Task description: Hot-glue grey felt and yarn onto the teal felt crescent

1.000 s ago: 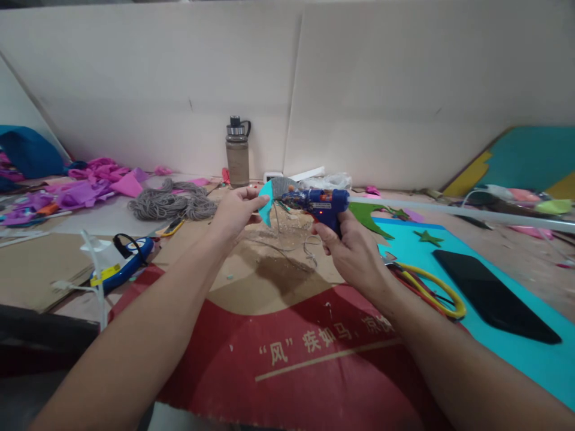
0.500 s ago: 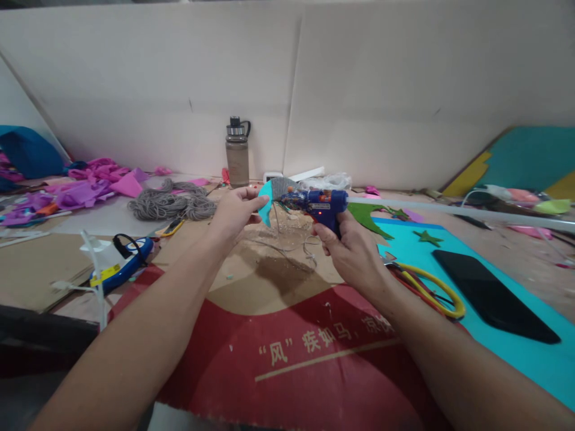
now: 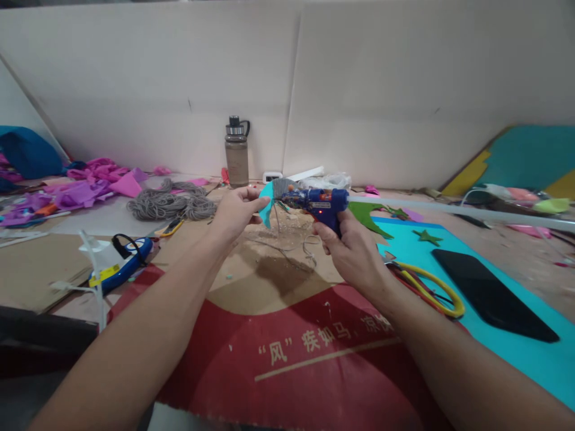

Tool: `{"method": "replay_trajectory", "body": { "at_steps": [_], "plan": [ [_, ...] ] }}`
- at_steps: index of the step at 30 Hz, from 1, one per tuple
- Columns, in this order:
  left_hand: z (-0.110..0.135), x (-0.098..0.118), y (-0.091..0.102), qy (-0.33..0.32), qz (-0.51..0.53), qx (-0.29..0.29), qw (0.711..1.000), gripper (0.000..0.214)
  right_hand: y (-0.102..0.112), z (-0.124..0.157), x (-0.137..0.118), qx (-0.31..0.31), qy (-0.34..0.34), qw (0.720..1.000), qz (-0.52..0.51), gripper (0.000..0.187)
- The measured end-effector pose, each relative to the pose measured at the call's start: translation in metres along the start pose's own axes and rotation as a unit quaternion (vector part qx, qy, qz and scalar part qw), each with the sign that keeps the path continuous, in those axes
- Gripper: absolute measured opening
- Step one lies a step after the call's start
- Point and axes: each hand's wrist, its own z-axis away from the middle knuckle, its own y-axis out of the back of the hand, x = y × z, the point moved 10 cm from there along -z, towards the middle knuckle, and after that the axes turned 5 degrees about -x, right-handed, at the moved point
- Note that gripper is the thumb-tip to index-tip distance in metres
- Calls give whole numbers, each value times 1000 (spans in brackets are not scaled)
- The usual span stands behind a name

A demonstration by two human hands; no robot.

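Note:
Between thumb and fingers, my left hand (image 3: 240, 212) pinches a turquoise felt piece (image 3: 266, 203) with a grey cord-covered part (image 3: 284, 184) on its right side. A thin grey cord (image 3: 287, 256) trails below it onto the cardboard. My right hand (image 3: 354, 245) is wrapped round the handle of a blue glue gun (image 3: 327, 206), whose small red light is lit. The gun's nozzle points left at the grey part; whether it touches is too small to tell. A long translucent glue stick (image 3: 449, 209) runs out of the gun's back to the right.
Red-printed cardboard (image 3: 291, 359) lies beneath my hands. To the right are yellow-handled scissors (image 3: 431, 290), a black phone (image 3: 492, 293) and turquoise felt (image 3: 530, 365). A blue power strip (image 3: 130, 263), grey cord bundle (image 3: 171, 200) and box cutter (image 3: 172, 227) lie left. A bottle (image 3: 236, 155) stands behind.
Both hands hold almost the same pose. The glue gun and the turquoise piece have shifted only very slightly, and the grips are unchanged.

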Motion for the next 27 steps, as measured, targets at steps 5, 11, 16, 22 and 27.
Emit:
{"method": "replay_trajectory", "body": {
  "at_steps": [5, 11, 16, 22, 27],
  "plan": [
    [-2, 0, 4, 3, 11, 16, 1000, 23, 0, 1, -3, -1, 7, 1000, -6, 27],
    [-2, 1, 2, -4, 1, 5, 1000, 26, -1, 0, 0, -6, -4, 1000, 4, 33],
    [1, 4, -2, -18, -22, -4, 1000, 28, -1, 0, 2, 0, -5, 1000, 5, 35],
    [1, 5, -4, -20, -26, -9, 999, 28, 1, 0, 2, 2, -10, 1000, 11, 35],
    [2, 6, -4, -11, -34, -9, 999, 32, 1, -1, 4, 7, -7, 1000, 7, 34]
  ]
}}
